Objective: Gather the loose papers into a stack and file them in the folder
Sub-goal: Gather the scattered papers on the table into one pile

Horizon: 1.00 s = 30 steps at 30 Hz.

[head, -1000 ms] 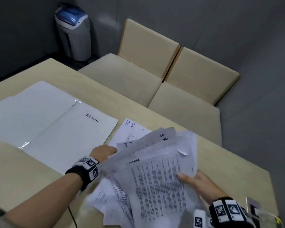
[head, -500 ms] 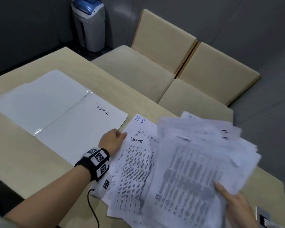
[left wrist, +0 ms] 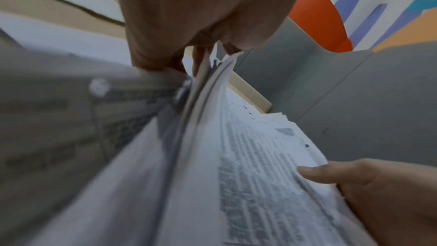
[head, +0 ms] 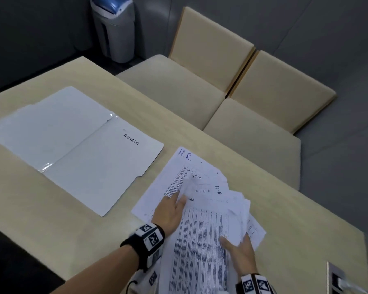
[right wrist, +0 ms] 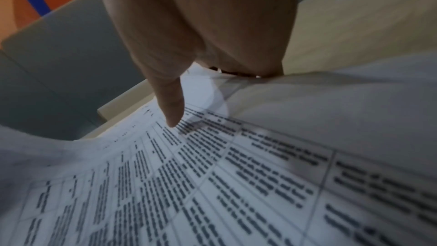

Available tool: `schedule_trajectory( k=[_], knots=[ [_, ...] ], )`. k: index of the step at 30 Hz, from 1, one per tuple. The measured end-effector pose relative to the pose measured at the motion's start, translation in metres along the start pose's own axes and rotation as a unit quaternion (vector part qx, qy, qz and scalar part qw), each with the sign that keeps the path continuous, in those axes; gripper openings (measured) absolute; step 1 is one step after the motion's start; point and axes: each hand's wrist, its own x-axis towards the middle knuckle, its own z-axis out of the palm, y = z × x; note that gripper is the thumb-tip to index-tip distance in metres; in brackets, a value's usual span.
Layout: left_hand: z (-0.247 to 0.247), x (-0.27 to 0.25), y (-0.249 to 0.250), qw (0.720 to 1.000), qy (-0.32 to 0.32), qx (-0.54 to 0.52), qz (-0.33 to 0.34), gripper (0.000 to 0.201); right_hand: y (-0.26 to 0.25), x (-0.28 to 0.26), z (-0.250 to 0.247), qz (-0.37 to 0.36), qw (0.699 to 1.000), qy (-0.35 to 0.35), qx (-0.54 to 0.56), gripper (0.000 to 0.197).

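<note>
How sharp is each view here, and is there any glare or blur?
Head: mostly sharp, "ADMIN" on the folder readable, glare on its crease. Left wrist: papers smeared, left side dark and blurred. Right wrist: print near the right hand softly blurred, strong wide-angle curvature.

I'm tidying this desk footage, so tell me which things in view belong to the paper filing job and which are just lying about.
Part of the job:
- loose papers, fanned unevenly, some marked H.R.
- open folder marked ADMIN, flat on the table
- left hand and right hand, both on the papers

Just lying about:
- two beige chairs
- grey bin with blue lid
- wall socket at the table edge
</note>
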Motion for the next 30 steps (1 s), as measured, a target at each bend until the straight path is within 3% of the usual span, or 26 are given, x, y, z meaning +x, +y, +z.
schedule_trajectory(
  k=[3,5,7,9,12,14,16,19,24,27,30],
  knots=[
    [0.009,-0.019,0.020,0.988,-0.054,-0.144,-0.025,0.043,-0.001,0.001,-0.002,0.037,0.997,0.056,0.023,0.041],
    [0.017,-0.024,0.025,0.983,-0.082,-0.159,-0.026,0.057,0.004,0.005,-0.007,0.069,0.994,0.076,0.033,0.031],
    [0.020,-0.026,0.027,0.978,-0.101,-0.185,-0.003,0.063,0.008,0.007,-0.015,0.119,0.989,0.033,0.081,0.033],
    [0.017,-0.024,0.034,0.973,-0.101,-0.206,0.018,0.048,0.004,0.004,-0.023,0.153,0.980,-0.027,0.126,0.040],
    [-0.002,-0.003,0.039,0.992,0.010,-0.117,0.054,0.055,0.001,0.004,-0.037,0.125,0.976,-0.026,0.174,0.039],
    [-0.021,0.024,0.026,0.994,0.105,0.019,0.038,0.042,0.004,0.003,-0.047,0.115,0.970,-0.019,0.214,0.040],
    [-0.038,0.047,0.006,0.978,0.135,0.156,-0.027,0.042,0.010,-0.003,-0.054,0.120,0.958,-0.012,0.260,0.040],
    [-0.049,0.055,-0.013,0.967,0.152,0.177,-0.097,0.055,0.014,-0.008,-0.057,0.129,0.946,-0.004,0.297,0.037],
    [-0.036,0.046,-0.001,0.986,0.022,0.157,-0.058,0.057,0.003,0.000,-0.034,0.112,0.938,-0.033,0.325,0.047],
    [-0.022,0.032,0.011,0.990,-0.076,0.102,-0.064,0.060,-0.014,0.008,-0.016,0.105,0.927,-0.097,0.346,0.056],
    [-0.017,0.022,0.017,0.986,-0.133,0.087,-0.051,0.043,-0.033,0.009,0.000,0.100,0.946,-0.125,0.283,0.069]
  ],
)
